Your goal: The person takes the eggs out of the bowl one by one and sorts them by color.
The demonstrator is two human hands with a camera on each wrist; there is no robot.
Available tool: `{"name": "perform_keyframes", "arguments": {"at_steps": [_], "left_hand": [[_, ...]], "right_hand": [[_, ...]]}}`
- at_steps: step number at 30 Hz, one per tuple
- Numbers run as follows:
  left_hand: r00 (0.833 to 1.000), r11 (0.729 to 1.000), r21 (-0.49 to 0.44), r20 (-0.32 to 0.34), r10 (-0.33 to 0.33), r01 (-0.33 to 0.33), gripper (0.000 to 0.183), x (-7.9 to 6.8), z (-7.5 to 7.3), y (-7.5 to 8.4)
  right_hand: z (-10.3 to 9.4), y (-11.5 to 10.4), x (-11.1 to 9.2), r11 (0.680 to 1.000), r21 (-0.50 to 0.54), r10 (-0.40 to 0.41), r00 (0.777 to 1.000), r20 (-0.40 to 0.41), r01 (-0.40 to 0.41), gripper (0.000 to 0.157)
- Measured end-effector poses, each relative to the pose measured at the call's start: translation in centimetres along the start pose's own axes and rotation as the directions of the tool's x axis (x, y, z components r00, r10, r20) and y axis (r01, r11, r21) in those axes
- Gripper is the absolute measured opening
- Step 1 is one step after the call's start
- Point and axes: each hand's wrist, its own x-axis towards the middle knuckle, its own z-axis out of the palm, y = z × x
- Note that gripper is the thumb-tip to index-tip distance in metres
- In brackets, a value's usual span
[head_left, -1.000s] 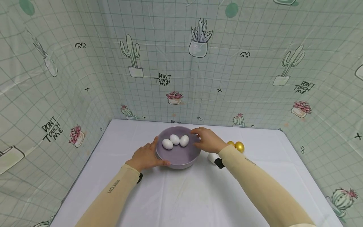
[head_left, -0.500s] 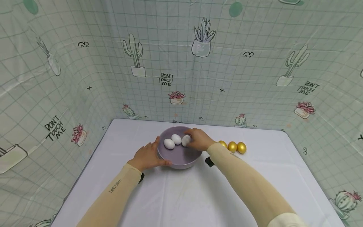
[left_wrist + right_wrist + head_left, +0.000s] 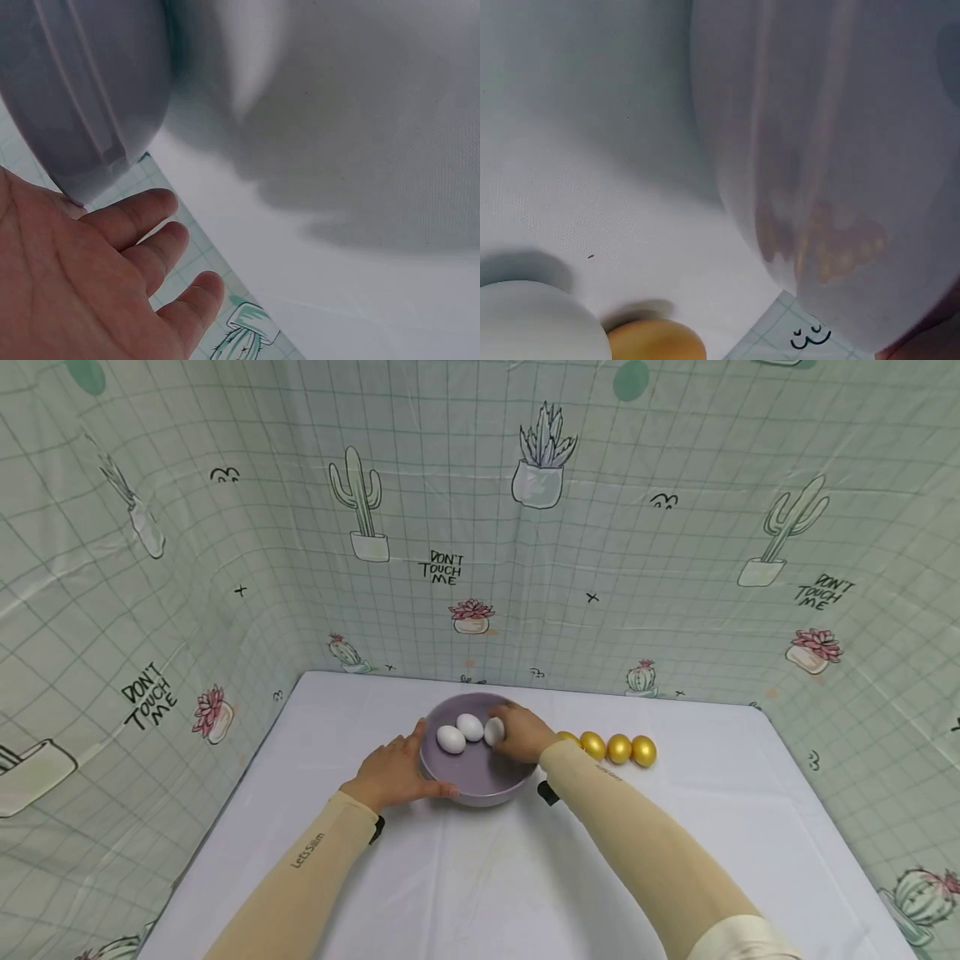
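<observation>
Three white eggs lie in a purple bowl [image 3: 480,783]: the left egg [image 3: 452,739], the middle egg [image 3: 470,727] and the right egg [image 3: 492,732]. Reaching over the bowl's right side, my right hand [image 3: 521,733] has its fingers about the right egg, partly hiding it. The thumb and fingers of my left hand [image 3: 390,772] spread along the bowl's left side and touch it. In the left wrist view, the left fingers [image 3: 135,217] are loosely extended beside the bowl wall [image 3: 97,90]. The right hand's fingertips are hidden in its own wrist view.
Several golden eggs [image 3: 618,748] stand in a row right of the bowl, partly behind the right forearm. The right wrist view shows another white egg [image 3: 540,322] on the white tablecloth [image 3: 480,885], beside a golden egg [image 3: 658,341]. A patterned cloth [image 3: 480,527] hangs behind.
My right hand has moved left, from the bowl's right rim to the right egg inside. More golden eggs show behind the forearm. The left hand stays against the bowl.
</observation>
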Motion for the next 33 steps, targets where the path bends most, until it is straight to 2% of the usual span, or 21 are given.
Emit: {"name": "perform_keyframes", "arguments": {"at_steps": [7, 12, 19, 33], "left_hand": [[1.000, 1.000, 0.005, -0.010, 0.011, -0.011, 0.132, 0.0, -0.1, 0.0], [1.000, 1.000, 0.009, -0.015, 0.016, -0.016, 0.132, -0.1, -0.2, 0.1], [1.000, 1.000, 0.013, -0.014, 0.016, -0.016, 0.132, -0.1, -0.1, 0.1], [1.000, 1.000, 0.008, -0.010, 0.018, -0.018, 0.133, -0.1, 0.0, 0.0]], "right_hand": [[0.2, -0.8, -0.3, 0.998, -0.053, 0.030, 0.999, 0.025, -0.029, 0.056], [0.4, -1.1, -0.4, 0.998, -0.064, 0.007, 0.999, 0.037, -0.004, 0.047], [1.2, -0.9, -0.2, 0.996, -0.094, 0.005, 1.000, 0.029, -0.002, 0.044], [1.7, -1.1, -0.1, 0.997, -0.062, 0.046, 0.999, 0.025, -0.044, 0.039]]}}
